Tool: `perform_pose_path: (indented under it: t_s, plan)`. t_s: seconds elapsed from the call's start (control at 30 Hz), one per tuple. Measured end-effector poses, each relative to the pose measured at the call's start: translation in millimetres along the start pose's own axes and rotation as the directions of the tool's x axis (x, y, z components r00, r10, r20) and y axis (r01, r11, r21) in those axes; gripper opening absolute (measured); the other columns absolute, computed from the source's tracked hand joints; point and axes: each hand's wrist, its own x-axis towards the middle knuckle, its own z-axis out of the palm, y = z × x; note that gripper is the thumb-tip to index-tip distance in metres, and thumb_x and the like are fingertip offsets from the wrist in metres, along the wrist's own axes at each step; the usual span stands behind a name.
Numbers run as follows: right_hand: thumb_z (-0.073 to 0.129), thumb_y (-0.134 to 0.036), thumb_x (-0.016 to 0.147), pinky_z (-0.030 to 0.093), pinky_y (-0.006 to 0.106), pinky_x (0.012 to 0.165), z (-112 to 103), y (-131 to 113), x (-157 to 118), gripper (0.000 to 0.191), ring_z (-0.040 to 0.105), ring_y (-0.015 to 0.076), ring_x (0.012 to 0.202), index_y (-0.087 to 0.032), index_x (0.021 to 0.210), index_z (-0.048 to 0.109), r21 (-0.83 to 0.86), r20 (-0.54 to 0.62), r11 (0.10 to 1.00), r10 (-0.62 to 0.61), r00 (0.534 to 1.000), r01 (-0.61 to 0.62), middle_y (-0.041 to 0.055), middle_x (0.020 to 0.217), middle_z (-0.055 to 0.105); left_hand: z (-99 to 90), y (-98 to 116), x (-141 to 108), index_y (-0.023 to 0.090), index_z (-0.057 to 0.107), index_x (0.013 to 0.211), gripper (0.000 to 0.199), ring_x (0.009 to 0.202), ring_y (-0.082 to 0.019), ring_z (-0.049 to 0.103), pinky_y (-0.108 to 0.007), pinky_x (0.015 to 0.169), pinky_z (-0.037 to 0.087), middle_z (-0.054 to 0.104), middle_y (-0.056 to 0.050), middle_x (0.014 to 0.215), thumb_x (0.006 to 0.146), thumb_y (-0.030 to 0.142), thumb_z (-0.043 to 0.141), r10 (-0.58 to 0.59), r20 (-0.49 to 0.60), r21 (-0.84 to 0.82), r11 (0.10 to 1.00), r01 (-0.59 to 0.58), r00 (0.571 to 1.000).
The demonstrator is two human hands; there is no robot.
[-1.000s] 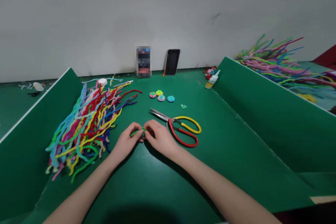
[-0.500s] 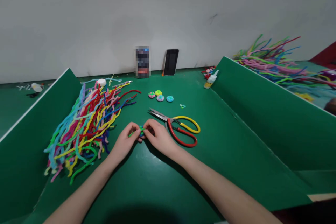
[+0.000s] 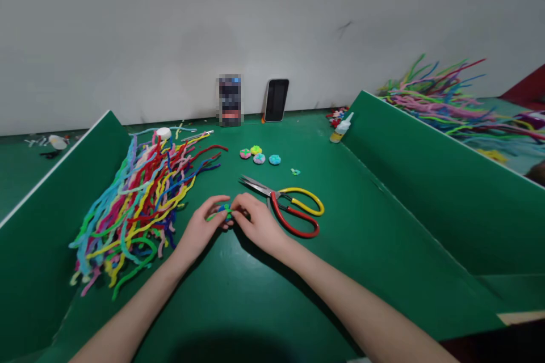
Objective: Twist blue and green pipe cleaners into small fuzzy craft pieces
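Between my fingertips, low over the green table, is a small blue and green pipe-cleaner piece (image 3: 227,213). My left hand (image 3: 204,224) is closed on its left side, thumb in front. From the right, my right hand (image 3: 255,221) pinches it with thumb and forefinger. Fingers partly cover the piece, so its full shape is hidden. Just right of my right hand lie scissors (image 3: 287,199) with one yellow and one red handle, blades pointing up and left. Beyond them are several small round pipe-cleaner pieces (image 3: 259,159) and a tiny pale green scrap (image 3: 295,172).
A heap of coloured pipe cleaners (image 3: 145,198) lies left. Green dividers stand left (image 3: 63,176) and right (image 3: 426,176). A glue bottle (image 3: 340,129) leans by the right divider. Two phones, one blurred (image 3: 230,100) and one dark (image 3: 276,100), rest against the wall. More pipe cleaners (image 3: 447,105) lie beyond.
My left fingers have lifted and spread slightly, so more of the blue and green piece shows. My right hand keeps its pinch in nearly the same place.
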Motion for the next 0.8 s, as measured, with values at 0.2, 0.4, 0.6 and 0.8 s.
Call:
perform_pose_path:
  t_s: [0.2, 0.4, 0.6, 0.8]
  plan:
    - [0.040, -0.004, 0.072, 0.034, 0.021, 0.057, 0, -1, -1, 0.015, 0.042, 0.0113, 0.062, -0.018, 0.065, 0.043, -0.050, 0.020, 0.998, -0.030, 0.999, 0.031, -0.0012, 0.065, 0.042, -1.2, 0, 1, 0.014, 0.055, 0.078, 0.024, 0.054, -0.010, 0.054, -0.022, 0.055, 0.044, 0.059, 0.002, 0.067, 0.057, 0.026, 0.057, -0.018, 0.001, 0.007, 1.000, 0.018, 1.000]
    - [0.041, -0.004, 0.072, 0.035, 0.021, 0.058, 3, -1, -2, 0.015, 0.044, 0.0115, 0.063, -0.017, 0.066, 0.044, -0.092, 0.030, 0.994, -0.056, 0.998, 0.058, -0.0011, 0.065, 0.043, 1.3, 2, 0, 0.015, 0.052, 0.070, 0.017, 0.050, -0.007, 0.051, -0.020, 0.051, 0.042, 0.054, 0.004, 0.063, 0.055, 0.023, 0.054, -0.016, -0.031, 0.025, 1.000, 0.017, 0.999]
    - [0.039, -0.011, 0.077, 0.037, 0.023, 0.059, 1, -2, -3, 0.012, 0.049, 0.0135, 0.067, -0.015, 0.081, 0.049, -0.335, 0.092, 0.940, -0.043, 0.995, 0.071, 0.0036, 0.076, 0.052, 1.6, -4, 1, 0.015, 0.051, 0.075, 0.020, 0.055, -0.008, 0.052, -0.020, 0.054, 0.044, 0.054, 0.003, 0.068, 0.058, 0.025, 0.054, 0.040, -0.047, 0.029, 0.999, -0.038, 0.998]
    - [0.037, -0.015, 0.081, 0.033, 0.026, 0.056, -1, -6, -2, 0.016, 0.052, 0.0172, 0.066, -0.014, 0.084, 0.052, -0.640, 0.215, 0.740, -0.084, 0.973, 0.205, 0.0069, 0.074, 0.056, -0.1, -12, 0, 0.016, 0.051, 0.078, 0.017, 0.068, -0.012, 0.054, -0.023, 0.060, 0.045, 0.055, 0.001, 0.076, 0.063, 0.024, 0.051, 0.145, -0.071, 0.176, 0.976, -0.130, 0.987]
